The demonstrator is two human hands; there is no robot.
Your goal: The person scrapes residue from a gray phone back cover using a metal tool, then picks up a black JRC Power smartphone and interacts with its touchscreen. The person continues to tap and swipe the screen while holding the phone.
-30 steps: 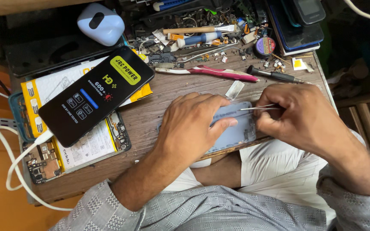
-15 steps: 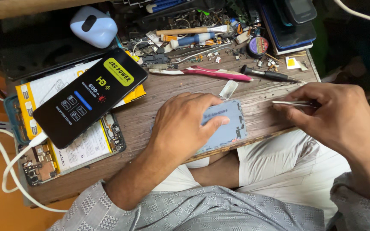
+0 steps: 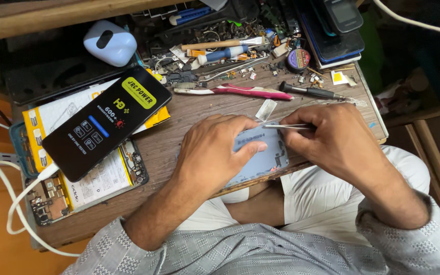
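So over on the far left you've got an opened phone [image 3: 52,196] lying with its board showing, a white cable [image 3: 16,203] trailing off it, and a black screen panel [image 3: 105,122] resting on top of the yellow-and-white packaging [image 3: 42,119], all well apart from where you're working. Moving in, your left hand [image 3: 212,155] is pressing down flat on the pale blue phone back [image 3: 260,153], fingers spread fairly narrow and curled over its near edge, so it's pinning the thing rather than gripping it. That phone back is sitting at the front edge of the wooden bench [image 3: 179,127], partly hanging over your lap, which is the bit I'd worry about: if the left hand is easing off, the piece could be tipping off the edge. Then your right hand [image 3: 337,142] is pinching a pair of slim metal tweezers [image 3: 286,126], tips pointing left over the top edge of the phone back. Can't tell if there's anything between the tips, too small. A slip there could be scratching the frame or flicking a tiny part into the mess of screws and bits [image 3: 230,63] further back, just past the red-handled tool [image 3: 240,91] and black screwdriver [image 3: 306,92]. Good luck finding it in that pile.
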